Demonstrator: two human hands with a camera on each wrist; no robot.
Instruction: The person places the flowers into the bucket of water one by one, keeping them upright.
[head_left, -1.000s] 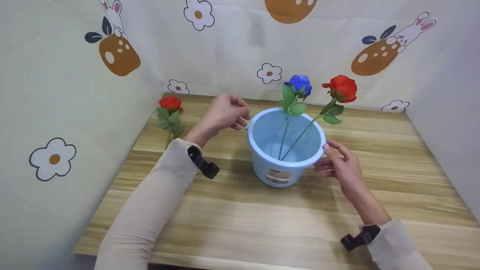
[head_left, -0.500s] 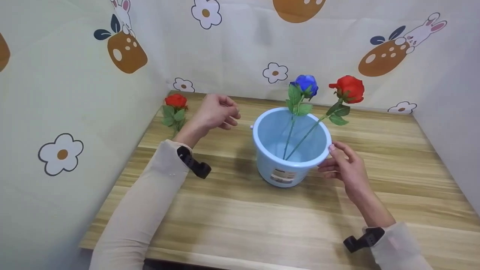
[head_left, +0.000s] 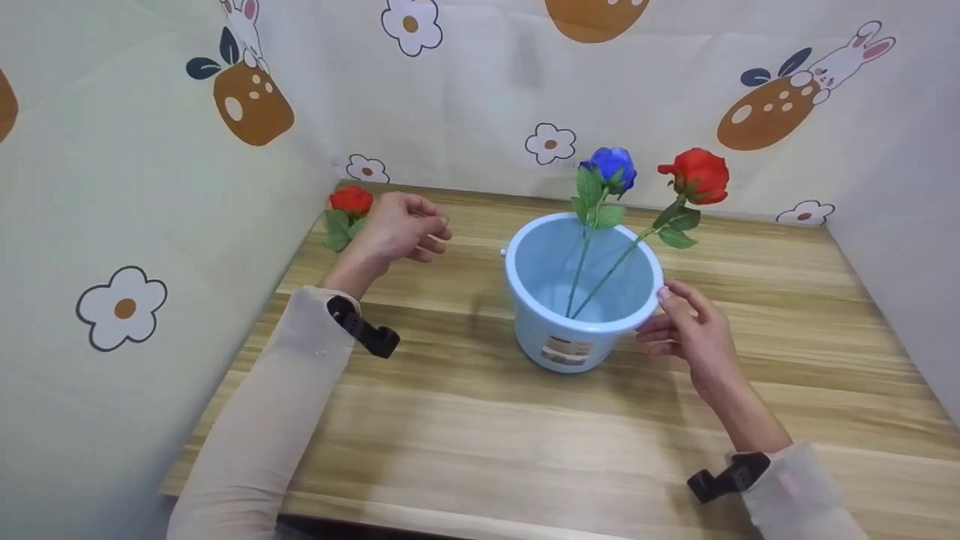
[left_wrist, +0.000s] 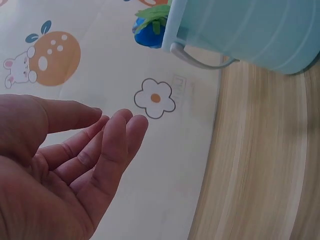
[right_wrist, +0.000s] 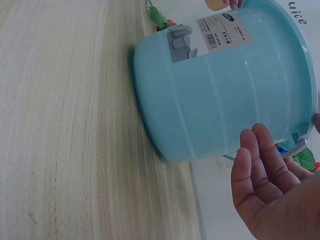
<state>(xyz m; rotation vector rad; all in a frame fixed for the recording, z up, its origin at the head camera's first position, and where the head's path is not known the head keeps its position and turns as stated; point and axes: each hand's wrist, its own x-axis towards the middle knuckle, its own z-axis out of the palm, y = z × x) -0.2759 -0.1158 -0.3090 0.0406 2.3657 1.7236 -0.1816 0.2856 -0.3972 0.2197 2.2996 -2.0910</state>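
Observation:
A light blue bucket (head_left: 555, 330) stands upright on the table, a blue rose (head_left: 612, 169) and a red rose (head_left: 700, 177) leaning inside it with their heads above the rim. At its right side my right hand (head_left: 691, 330) holds the rim; the thumb is on the edge and the fingers are by the outer wall (right_wrist: 210, 95). My left hand (head_left: 401, 231) is apart from the bucket, fingers loosely bent around nothing, as the left wrist view confirms. Another red rose (head_left: 351, 199) lies on the table just beyond it; my hand and forearm hide its stem.
The wood-patterned table (head_left: 465, 442) meets a printed cloth backdrop (head_left: 465, 90) at the back and left. A pale wall (head_left: 900, 187) borders the right side. The bucket's handle (left_wrist: 200, 61) hangs down on the back side.
My left hand has moved left, away from the bucket's rim and toward the lying red rose. The right hand stays at the rim. The head view has shifted slightly.

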